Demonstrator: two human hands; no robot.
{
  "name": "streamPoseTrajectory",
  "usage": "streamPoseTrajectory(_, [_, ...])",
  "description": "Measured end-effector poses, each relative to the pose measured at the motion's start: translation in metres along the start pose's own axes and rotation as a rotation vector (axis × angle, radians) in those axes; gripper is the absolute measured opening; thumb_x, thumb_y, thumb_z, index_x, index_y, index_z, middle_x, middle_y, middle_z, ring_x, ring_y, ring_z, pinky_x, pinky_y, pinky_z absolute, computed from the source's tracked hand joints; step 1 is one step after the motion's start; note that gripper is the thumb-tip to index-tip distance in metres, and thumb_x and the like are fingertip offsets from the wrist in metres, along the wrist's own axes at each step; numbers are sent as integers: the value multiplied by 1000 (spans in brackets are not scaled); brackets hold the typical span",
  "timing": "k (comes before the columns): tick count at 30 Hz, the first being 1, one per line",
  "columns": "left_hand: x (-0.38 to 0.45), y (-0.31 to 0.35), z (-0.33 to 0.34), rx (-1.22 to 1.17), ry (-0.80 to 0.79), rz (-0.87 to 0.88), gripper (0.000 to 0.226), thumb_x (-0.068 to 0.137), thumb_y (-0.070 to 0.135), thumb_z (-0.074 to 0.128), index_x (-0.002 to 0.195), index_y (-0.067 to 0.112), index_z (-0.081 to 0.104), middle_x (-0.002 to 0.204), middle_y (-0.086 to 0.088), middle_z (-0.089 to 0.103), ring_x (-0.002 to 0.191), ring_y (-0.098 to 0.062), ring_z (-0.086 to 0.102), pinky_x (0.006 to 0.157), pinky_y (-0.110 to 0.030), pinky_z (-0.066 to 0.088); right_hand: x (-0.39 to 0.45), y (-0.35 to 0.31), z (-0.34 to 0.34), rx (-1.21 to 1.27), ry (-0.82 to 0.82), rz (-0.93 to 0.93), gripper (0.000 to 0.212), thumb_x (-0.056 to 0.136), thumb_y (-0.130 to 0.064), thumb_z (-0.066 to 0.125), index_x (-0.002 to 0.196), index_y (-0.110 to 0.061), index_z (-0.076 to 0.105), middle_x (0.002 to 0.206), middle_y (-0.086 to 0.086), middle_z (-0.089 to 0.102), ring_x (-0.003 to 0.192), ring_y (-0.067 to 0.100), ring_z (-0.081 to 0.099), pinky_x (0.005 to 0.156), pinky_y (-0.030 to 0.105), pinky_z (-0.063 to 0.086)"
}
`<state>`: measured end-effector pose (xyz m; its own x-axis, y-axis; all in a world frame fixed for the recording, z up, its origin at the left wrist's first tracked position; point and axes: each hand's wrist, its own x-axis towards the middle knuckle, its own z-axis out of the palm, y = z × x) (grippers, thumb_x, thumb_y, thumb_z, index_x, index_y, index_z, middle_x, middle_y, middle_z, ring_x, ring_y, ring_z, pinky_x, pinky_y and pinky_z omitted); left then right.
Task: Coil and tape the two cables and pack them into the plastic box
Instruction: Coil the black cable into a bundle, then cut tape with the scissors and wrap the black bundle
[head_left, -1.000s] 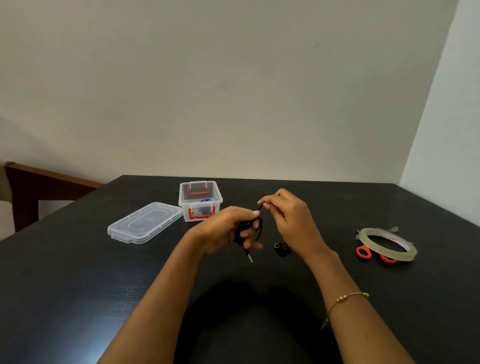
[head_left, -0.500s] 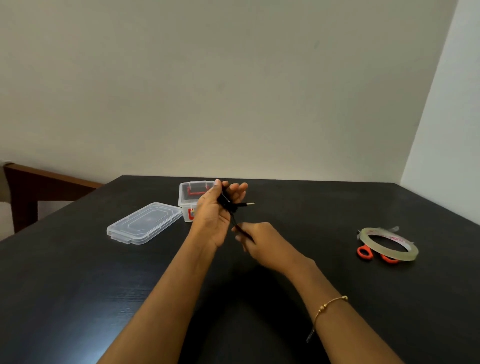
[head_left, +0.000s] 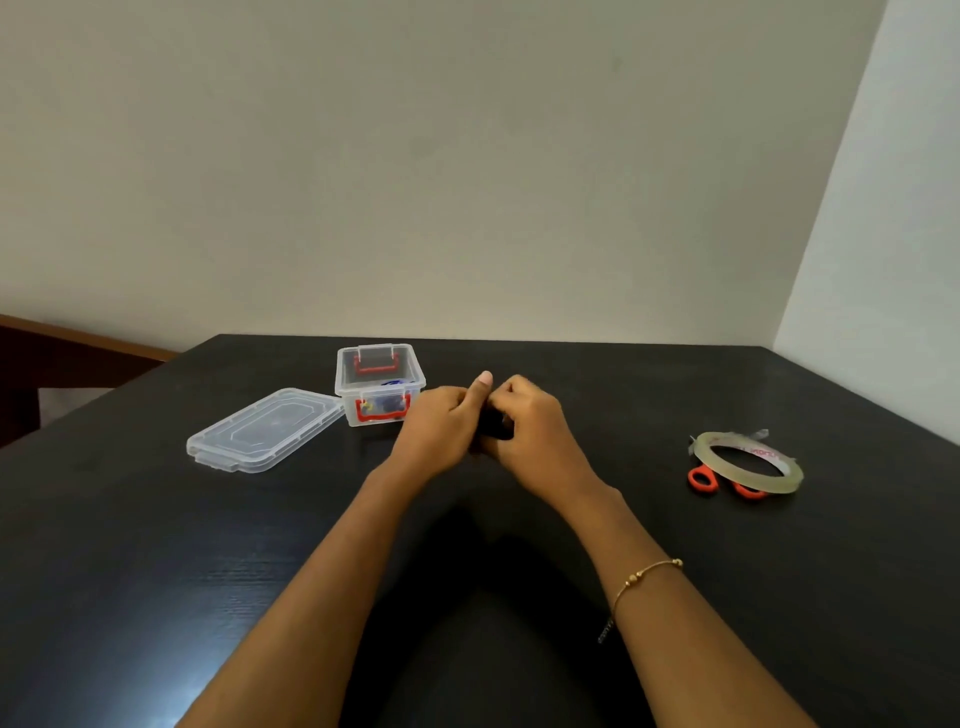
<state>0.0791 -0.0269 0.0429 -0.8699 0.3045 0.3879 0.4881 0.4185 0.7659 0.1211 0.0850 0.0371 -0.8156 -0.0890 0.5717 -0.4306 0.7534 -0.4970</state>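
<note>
On the dark bench (head_left: 156, 571), the loose lid (head_left: 262, 430) lies leftmost, just beside the open plastic box (head_left: 380, 382), which already holds something blue. Right of that, the left hand (head_left: 441, 423) and right hand (head_left: 530, 423) meet, both curled around a small black cable (head_left: 491, 427), mostly hidden between them. The coil should probably stay pinched tight, ends tucked, until tape goes on. The tape roll (head_left: 748, 460) sits on orange-handled scissors (head_left: 704, 478), well apart at right.

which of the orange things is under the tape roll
The scissors' orange handles, right of the hands, lie partly under the tape roll. The other orange parts are clips on the plastic box, far left of it.
</note>
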Motion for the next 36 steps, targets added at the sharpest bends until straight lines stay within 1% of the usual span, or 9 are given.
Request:
streamPoseTrajectory(6, [-1, -1, 15, 165, -157, -174, 59, 95, 50, 23, 58, 12, 50, 57, -4, 50, 56, -13, 49, 72, -33, 44, 1, 5, -7, 220, -171, 318, 37, 78, -4, 68, 106, -16, 47, 96, -1, 51, 83, 9, 52, 70, 18, 46])
streamPoseTrajectory(10, [-7, 5, 26, 102, -243, -179, 63, 92, 55, 26, 52, 11, 48, 52, -3, 48, 51, -12, 45, 59, -23, 38, -5, 22, -30, 541, -352, 482, 51, 77, 2, 66, 113, -21, 38, 104, 13, 58, 91, 21, 63, 84, 34, 55])
streamPoseTrajectory(13, [-8, 1, 24, -18, -247, -225, 64, 87, 61, 31, 54, 11, 51, 49, -2, 44, 47, -13, 42, 58, -26, 40, -9, 40, -43, 723, -291, 545, 45, 80, 5, 63, 114, -16, 42, 102, 10, 61, 95, 22, 64, 79, 30, 55])
streamPoseTrajectory(16, [-9, 1, 16, -227, -287, -348, 63, 83, 64, 32, 65, 9, 55, 53, -4, 41, 51, -15, 40, 60, -28, 40, -11, 63, -47, -4, 47, 524, 24, 83, 3, 57, 100, -15, 55, 108, 9, 59, 102, 24, 57, 82, 31, 51])
streamPoseTrajectory(19, [-10, 3, 11, -385, -383, -377, 44, 88, 49, 41, 81, 9, 57, 60, 0, 39, 56, -11, 39, 68, -25, 45, -20, 77, -51, -558, 299, 661, 26, 85, -8, 59, 111, -12, 59, 122, 13, 50, 116, 28, 43, 93, 39, 41])
streamPoseTrajectory(22, [-13, 5, 12, -474, -433, -396, 4, 90, 13, 54, 91, 10, 56, 70, -1, 44, 62, -9, 42, 72, -22, 49, -27, 86, -54, -651, 322, 911, 30, 84, -16, 62, 113, -9, 56, 127, 18, 47, 125, 35, 35, 103, 51, 31])
streamPoseTrajectory(27, [-11, 5, 16, -776, -330, -472, 15, 95, 7, 40, 99, 4, 54, 66, -2, 42, 57, -10, 40, 75, -28, 50, -31, 100, -55, -659, 270, 1096, 32, 84, -19, 62, 114, -10, 54, 127, 19, 52, 129, 37, 34, 110, 59, 13])
streamPoseTrajectory(33, [-8, 5, 17, -799, -259, -443, 20, 98, 11, 36, 95, 5, 56, 64, -1, 43, 56, -9, 41, 74, -28, 51, -30, 99, -52, -642, 489, 961, 24, 80, -1, 61, 103, -8, 58, 97, 15, 64, 108, 34, 52, 105, 58, 24])
streamPoseTrajectory(36, [-6, 4, 20, -759, -183, -407, 19, 97, 11, 38, 94, 8, 56, 67, -2, 44, 59, -10, 44, 74, -27, 51, -24, 90, -51, -549, 524, 772, 36, 81, 1, 60, 114, -14, 57, 105, 13, 64, 113, 32, 50, 102, 52, 27])
